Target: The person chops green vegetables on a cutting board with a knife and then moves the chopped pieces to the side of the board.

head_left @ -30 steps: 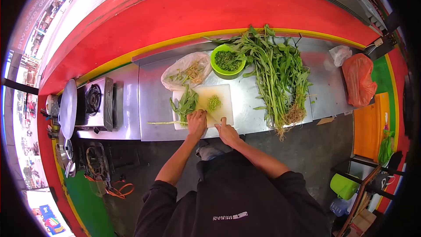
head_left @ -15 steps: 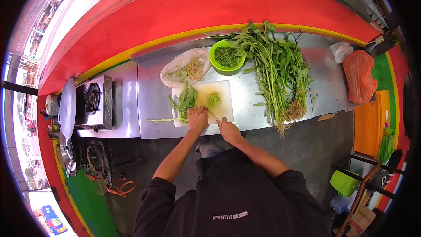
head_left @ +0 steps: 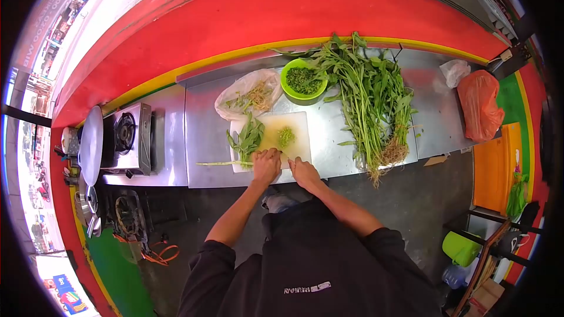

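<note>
On the white cutting board (head_left: 299, 132), my left hand (head_left: 267, 165) is closed on a leafy green stalk; its leaves (head_left: 249, 135) spread to the left and a pale stem (head_left: 220, 164) sticks out past the board's edge. My right hand (head_left: 304, 173) is wrapped round the handle of a knife, whose thin blade (head_left: 285, 154) points up and left toward my left fingertips. Just above the blade lies a small heap of chopped green stems (head_left: 286, 137). My fingers hide the stalk's cut end and most of the knife handle.
Behind the board are a plastic bag of root trimmings (head_left: 257, 95) and a green bowl (head_left: 318, 89) of chopped greens. A large bunch of rooted leafy greens (head_left: 370, 100) lies to the right, an orange plastic bag (head_left: 480, 105) beyond. A gas stove (head_left: 126, 138) stands left.
The view has shifted slightly. Both hands stay at the board's front edge, with the knife still against my left fingers; little else differs.
</note>
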A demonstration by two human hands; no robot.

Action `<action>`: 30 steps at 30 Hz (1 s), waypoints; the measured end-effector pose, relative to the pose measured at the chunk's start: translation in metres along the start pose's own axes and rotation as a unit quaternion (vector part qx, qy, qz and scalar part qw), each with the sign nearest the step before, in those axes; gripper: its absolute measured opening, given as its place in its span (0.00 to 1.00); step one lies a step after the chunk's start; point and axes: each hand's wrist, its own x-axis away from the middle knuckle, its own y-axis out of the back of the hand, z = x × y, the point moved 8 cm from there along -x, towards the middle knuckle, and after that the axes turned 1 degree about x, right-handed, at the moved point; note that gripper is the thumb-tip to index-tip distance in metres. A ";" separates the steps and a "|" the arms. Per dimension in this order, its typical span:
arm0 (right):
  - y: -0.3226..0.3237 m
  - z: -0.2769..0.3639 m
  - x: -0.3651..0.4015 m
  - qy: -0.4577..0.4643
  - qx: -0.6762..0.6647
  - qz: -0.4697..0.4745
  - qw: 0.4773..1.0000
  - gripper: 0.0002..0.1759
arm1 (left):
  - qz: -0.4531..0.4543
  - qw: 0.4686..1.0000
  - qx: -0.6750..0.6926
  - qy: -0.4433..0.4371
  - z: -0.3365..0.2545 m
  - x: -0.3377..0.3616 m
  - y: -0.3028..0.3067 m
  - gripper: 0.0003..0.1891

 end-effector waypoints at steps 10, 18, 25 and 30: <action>0.015 -0.015 0.004 -0.038 0.016 0.000 0.999 0.31 | 0.017 0.997 -0.064 0.035 -0.004 0.006 -0.013 0.20; 0.027 -0.032 0.007 -0.010 -0.096 -0.002 0.995 0.31 | -0.008 0.990 0.055 0.126 0.009 -0.010 -0.007 0.16; 0.035 -0.037 0.015 0.033 -0.148 -0.013 0.988 0.28 | -0.132 0.943 0.234 0.195 0.058 0.001 0.027 0.06; 0.037 -0.046 0.012 0.026 -0.185 -0.010 0.982 0.27 | -0.105 0.956 0.187 0.201 0.091 0.032 0.050 0.09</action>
